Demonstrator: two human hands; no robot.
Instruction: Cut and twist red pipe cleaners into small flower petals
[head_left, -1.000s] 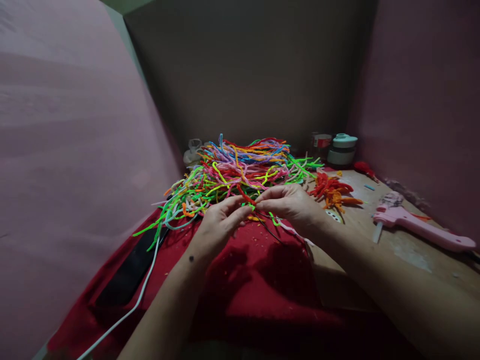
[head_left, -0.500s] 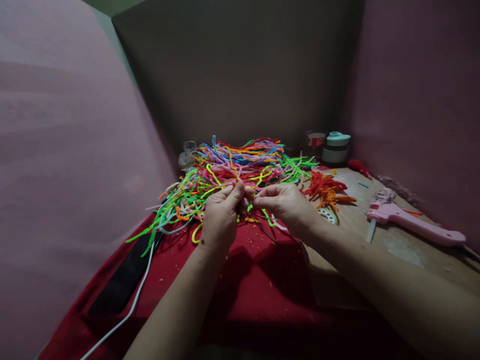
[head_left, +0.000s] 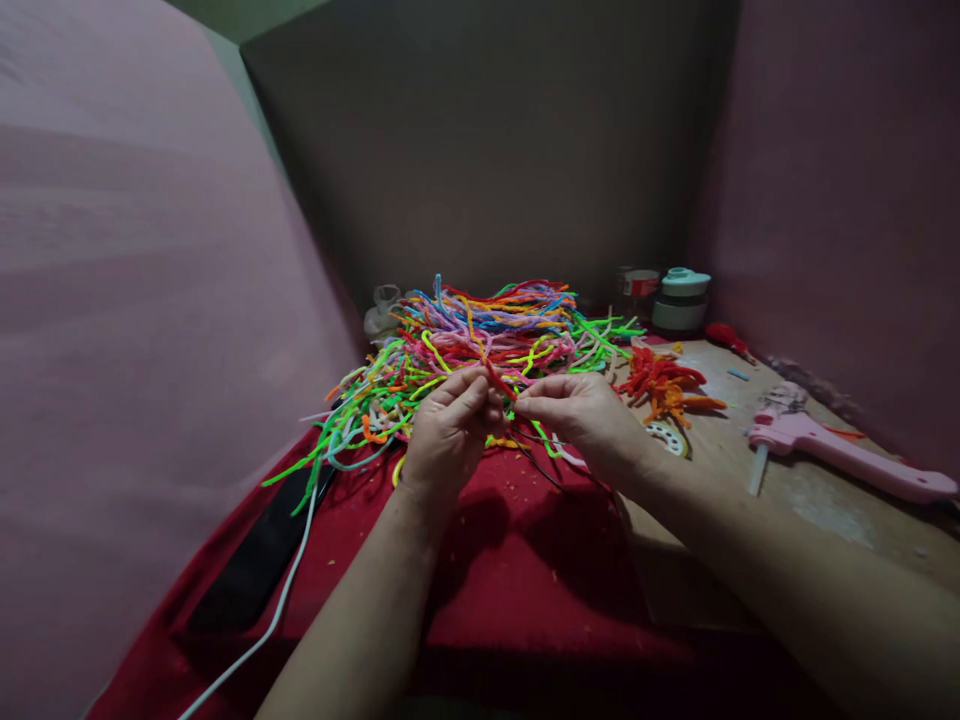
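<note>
Red tablecloth (head_left: 352, 525) bearing pipe-cleaner pile (head_left: 510, 312), red pipe cleaner (head_left: 499, 380) in front of pile, pinched by left hand (head_left: 450, 432) and right hand (head_left: 589, 415), tan board (head_left: 716, 440) right of pile, grey wall (head_left: 480, 150) behind it, pink walls (head_left: 150, 300) either side.

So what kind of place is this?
Probably a craft corner: there's a big pile of fuzzy stems, a pink glue gun and a bunch of red and orange bits.
</note>
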